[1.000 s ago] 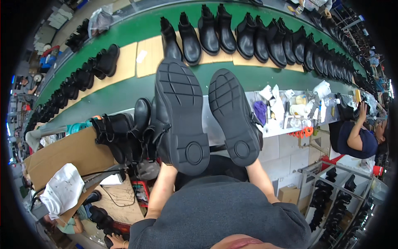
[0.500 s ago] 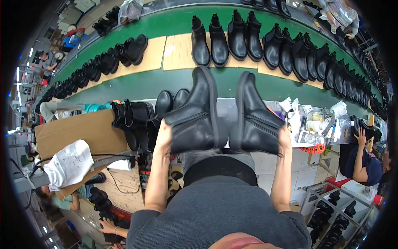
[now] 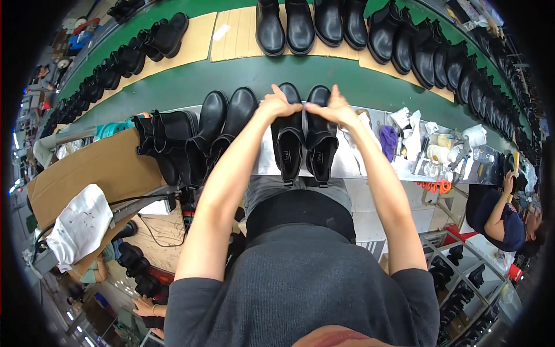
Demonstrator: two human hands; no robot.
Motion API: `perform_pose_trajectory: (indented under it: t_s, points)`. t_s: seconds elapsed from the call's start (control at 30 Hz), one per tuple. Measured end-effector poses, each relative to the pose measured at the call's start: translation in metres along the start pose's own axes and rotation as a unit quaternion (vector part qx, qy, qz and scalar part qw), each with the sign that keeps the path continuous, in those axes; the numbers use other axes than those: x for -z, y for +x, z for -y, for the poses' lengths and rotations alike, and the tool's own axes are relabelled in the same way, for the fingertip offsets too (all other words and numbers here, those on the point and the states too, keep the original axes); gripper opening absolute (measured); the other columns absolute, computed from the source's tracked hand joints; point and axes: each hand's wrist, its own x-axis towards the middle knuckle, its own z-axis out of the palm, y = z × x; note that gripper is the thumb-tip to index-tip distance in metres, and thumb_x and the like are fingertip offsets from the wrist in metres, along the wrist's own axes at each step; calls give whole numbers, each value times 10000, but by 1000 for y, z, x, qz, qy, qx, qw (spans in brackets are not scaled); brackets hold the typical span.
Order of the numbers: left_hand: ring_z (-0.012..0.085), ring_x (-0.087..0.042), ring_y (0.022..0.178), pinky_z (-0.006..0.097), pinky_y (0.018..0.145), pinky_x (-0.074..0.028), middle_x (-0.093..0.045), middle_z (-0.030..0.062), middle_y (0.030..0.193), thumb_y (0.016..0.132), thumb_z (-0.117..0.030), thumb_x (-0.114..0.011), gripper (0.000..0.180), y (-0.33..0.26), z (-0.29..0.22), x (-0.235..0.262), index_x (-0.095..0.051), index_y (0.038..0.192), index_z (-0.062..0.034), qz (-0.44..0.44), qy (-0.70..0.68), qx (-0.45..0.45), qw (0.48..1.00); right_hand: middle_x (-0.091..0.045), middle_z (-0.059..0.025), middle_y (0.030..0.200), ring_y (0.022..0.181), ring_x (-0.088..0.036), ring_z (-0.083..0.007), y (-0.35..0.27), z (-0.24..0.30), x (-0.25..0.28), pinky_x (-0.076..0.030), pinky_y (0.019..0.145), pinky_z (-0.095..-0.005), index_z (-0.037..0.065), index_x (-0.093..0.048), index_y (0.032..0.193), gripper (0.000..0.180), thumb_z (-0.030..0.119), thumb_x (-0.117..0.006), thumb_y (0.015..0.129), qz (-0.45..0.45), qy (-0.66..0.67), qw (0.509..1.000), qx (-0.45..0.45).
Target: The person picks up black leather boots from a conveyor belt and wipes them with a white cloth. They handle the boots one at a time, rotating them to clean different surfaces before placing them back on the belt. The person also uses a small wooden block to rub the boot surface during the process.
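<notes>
A pair of black ankle boots stands upright right in front of me, toes pointing away and openings toward my body: a left boot (image 3: 288, 130) and a right boot (image 3: 319, 130). My left hand (image 3: 278, 106) is at the left boot's front, with its thumb stretched across the upper. Over the right boot's front, my right hand (image 3: 336, 110) has its thumb pointing inward and its fingers extended. Both hands are open and seem to rest lightly on the boots; the exact contact cannot be made out. Left of them, more black boots (image 3: 214, 110) stand close to my left forearm.
Rows of black boots (image 3: 300, 34) line cardboard strips (image 3: 243, 43) on the green belt (image 3: 231, 78). To the right, bottles and a purple cloth (image 3: 388, 142) lie on the metal ledge (image 3: 347, 163). A cardboard sheet (image 3: 98, 168) and a white cloth (image 3: 81, 222) are at left. A co-worker's hand (image 3: 509, 182) shows at right.
The two boots, held up sideways in my hands before, now stand upright side by side on the ledge. My hands have moved inward and away from me, and their grip has loosened.
</notes>
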Motion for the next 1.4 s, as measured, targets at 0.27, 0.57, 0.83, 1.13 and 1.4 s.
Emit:
perform_pose_trajectory:
  t_s: [0.27, 0.57, 0.83, 1.13, 1.4]
  points:
    - [381, -488, 1233, 417, 1008, -432, -427, 272, 1370, 569, -446, -853, 1252, -14, -7, 6, -110, 1483, -21, -18, -55, 0, 998, -422, -297, 1370, 1301, -403, -402, 5, -14, -14, -347, 1071, -429, 73, -134, 1498, 1303, 419, -899, 501, -26, 18, 999, -4]
    - [228, -584, 1105, 333, 937, -491, -549, 184, 1268, 685, -107, -833, 884, -107, 14, 54, -346, 1414, 9, 153, -498, -154, 840, -536, -162, 1284, 1216, -492, -221, -97, 0, 45, -339, 1067, -348, -20, -347, 1420, 904, 72, -824, 658, 129, 521, 841, 72]
    - [161, -610, 1006, 265, 832, -516, -585, 149, 1167, 860, -261, -709, 683, -134, 9, 45, -374, 1363, 56, 170, -570, -135, 792, -555, -148, 1223, 1067, -574, -174, -112, -5, 43, -482, 876, -276, -11, -387, 1376, 725, 429, -664, 870, 138, 485, 857, 103]
    - [193, -591, 1083, 293, 882, -522, -512, 180, 1282, 875, -273, -689, 788, -148, 9, 31, -229, 1430, 45, 243, -656, -106, 706, -643, -75, 1057, 884, -643, -145, -128, -18, 26, -522, 775, -261, 10, -495, 1298, 610, 379, -695, 855, 169, 600, 776, -94]
    - [265, -579, 1109, 353, 908, -519, -517, 210, 1254, 695, -66, -812, 1001, -160, 8, 28, -166, 1455, 15, 254, -527, -148, 798, -605, -134, 1168, 983, -643, -204, -163, -20, 60, -541, 838, -302, -23, -392, 1357, 589, 182, -656, 872, 264, 624, 736, 3]
